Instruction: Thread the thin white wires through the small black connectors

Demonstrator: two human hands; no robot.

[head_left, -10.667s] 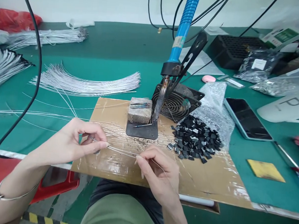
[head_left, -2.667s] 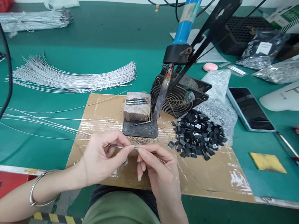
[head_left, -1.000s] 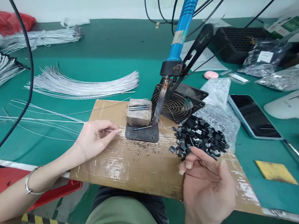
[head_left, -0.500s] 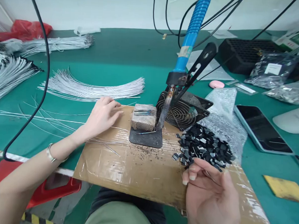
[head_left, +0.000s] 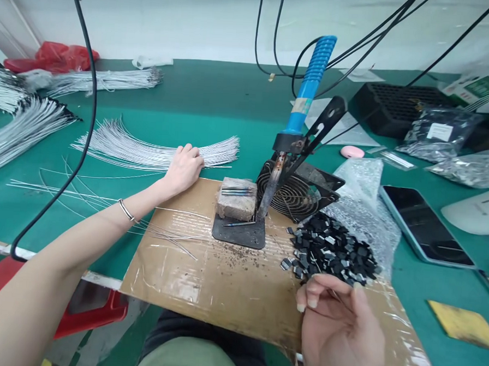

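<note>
I get a bright, fairly even feed, with soft shadows and light that seems to fall from above. The pale wall (head_left: 211,34) lifts the background, while a darker band crosses the back of the counter (head_left: 216,97). I see white glare on the taped cardboard (head_left: 238,297) and glints along the bubble wrap (head_left: 370,239). My wide lens makes the white cup (head_left: 478,211) lean at the border. The right hand (head_left: 343,335) looks slightly soft, the thin wire (head_left: 337,297) in its fingers faint.
</note>
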